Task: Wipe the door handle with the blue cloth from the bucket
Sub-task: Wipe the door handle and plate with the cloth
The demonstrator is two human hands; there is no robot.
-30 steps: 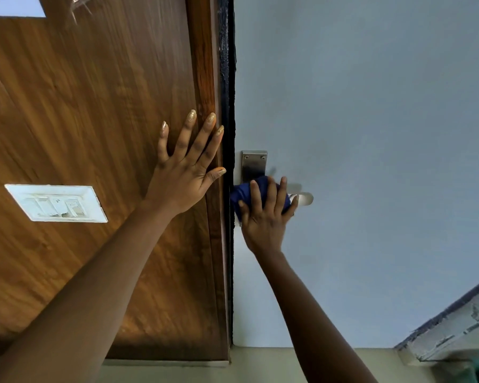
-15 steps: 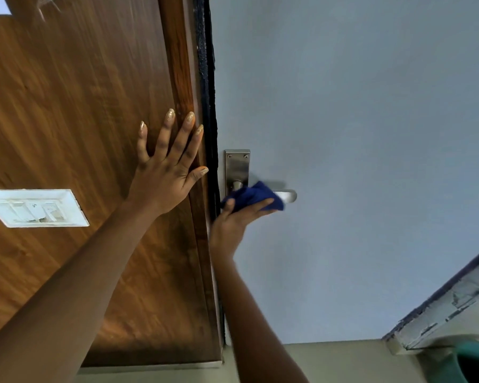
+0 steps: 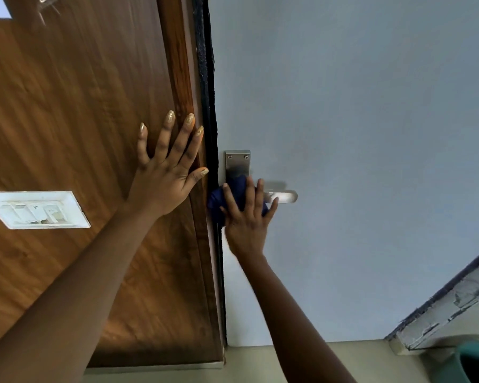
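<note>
Pale grey door [image 3: 357, 120] fills your view; your right hand [image 3: 246, 225] presses the bunched dark-blue cloth [image 3: 237, 196] over the silver metal lever handle [image 3: 284, 196], fingers spread on it. Left hand [image 3: 166, 178] lies flat, fingers wide, on brown wood panelling [image 3: 67, 106]. Soft cloth (likely slippery): wrap it round the lever.

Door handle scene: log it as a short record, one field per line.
surface: grey door beside a wooden panel
handle: metal lever on a backplate, tip exposed
cloth: blue cloth bunched over the lever's inner end
right hand: fingers spread, pressing the cloth on the handle
left hand: flat, open, on the wooden panel
switch plate: white, on the wooden panel
bucket: green rim at the lower right corner
</note>
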